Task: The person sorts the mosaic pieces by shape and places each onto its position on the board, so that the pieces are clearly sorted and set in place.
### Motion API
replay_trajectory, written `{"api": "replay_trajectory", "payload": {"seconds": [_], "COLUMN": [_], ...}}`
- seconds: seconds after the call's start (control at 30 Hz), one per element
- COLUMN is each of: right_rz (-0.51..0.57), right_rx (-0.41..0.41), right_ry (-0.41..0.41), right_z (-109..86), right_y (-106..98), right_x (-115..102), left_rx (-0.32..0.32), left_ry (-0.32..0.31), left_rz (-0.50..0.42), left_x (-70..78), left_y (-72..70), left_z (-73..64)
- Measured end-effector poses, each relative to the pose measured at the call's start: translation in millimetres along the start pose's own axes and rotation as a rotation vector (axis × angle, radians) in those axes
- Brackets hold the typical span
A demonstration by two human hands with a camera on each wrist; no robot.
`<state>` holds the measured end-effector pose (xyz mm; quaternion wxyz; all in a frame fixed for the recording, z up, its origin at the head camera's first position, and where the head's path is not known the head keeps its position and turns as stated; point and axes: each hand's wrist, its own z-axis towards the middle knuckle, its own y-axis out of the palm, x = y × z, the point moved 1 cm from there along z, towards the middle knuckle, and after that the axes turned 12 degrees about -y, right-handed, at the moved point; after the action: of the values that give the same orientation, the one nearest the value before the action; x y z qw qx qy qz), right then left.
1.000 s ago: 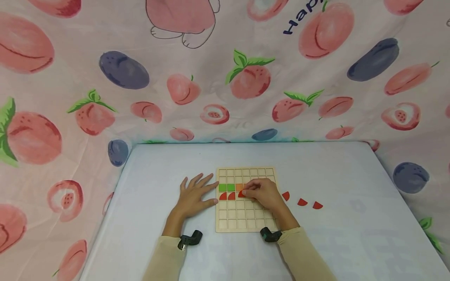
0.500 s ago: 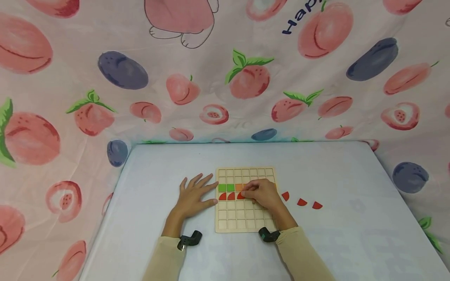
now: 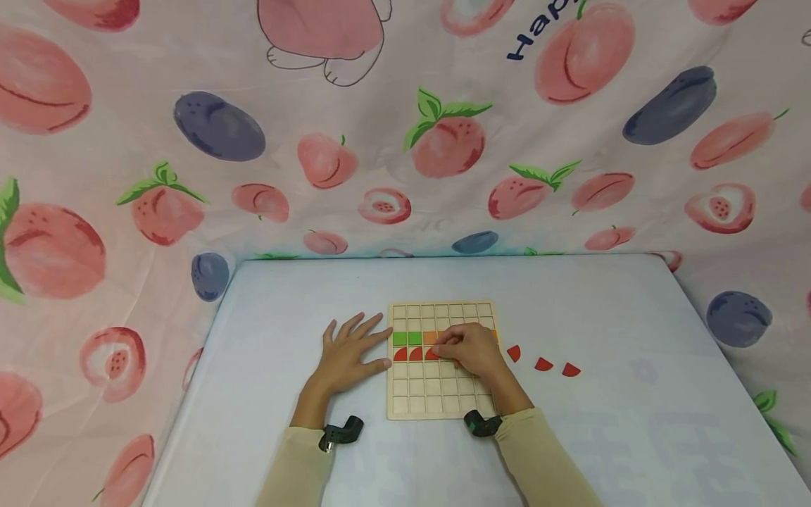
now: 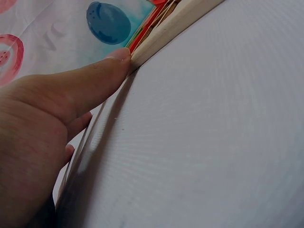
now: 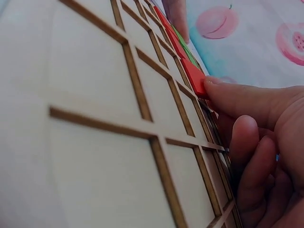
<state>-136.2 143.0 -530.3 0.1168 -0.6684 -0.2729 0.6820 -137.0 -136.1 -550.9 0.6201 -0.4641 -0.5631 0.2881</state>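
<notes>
A wooden grid board (image 3: 416,387) lies on the table. My right hand (image 3: 472,348) is over its right half, thumb and fingers pinching a red quarter-circle tile (image 3: 431,353) at the third cell of a row. In the right wrist view, the thumb tip touches the end of this red tile (image 5: 193,77). Two similar red tiles (image 3: 415,354) sit in the cells to its left. Above them are green square tiles (image 3: 400,339) and an orange tile (image 3: 430,339), partly covered by my fingers. My left hand (image 3: 347,359) has its fingers spread, with thumb and index finger touching the board's left edge.
Several loose red quarter-circle tiles lie right of the board, the nearest red piece (image 3: 514,353) close to its edge. A white cloth covers the table (image 3: 285,296). Behind it hangs a fruit-print curtain (image 3: 380,127). Each wrist carries a black camera (image 3: 342,431).
The red tile in my right hand has gone slightly down and left, now level with the two red tiles beside it. My left hand has kept its place on the board's edge.
</notes>
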Motion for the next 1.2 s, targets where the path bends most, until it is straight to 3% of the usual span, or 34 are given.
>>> {"api": "replay_trajectory", "payload": {"seconds": [0.37, 0.77, 1.2], "right_rz": [-0.042, -0.017, -0.096], "right_rx": [0.004, 0.023, 0.035], "right_ry": [-0.020, 0.011, -0.002], "right_z": [0.5, 1.3, 0.3], "right_y": [0.6, 3.8, 6.0], "right_x": [-2.1, 0.7, 1.7], "left_rx": [0.002, 0.002, 0.001], "left_ry": [0.002, 0.000, -0.004], "left_rz": [0.000, 0.000, 0.006], "left_x": [0.4, -0.6, -0.7], "left_y": [-1.1, 0.3, 1.3], "left_z": [0.3, 0.5, 0.5]}}
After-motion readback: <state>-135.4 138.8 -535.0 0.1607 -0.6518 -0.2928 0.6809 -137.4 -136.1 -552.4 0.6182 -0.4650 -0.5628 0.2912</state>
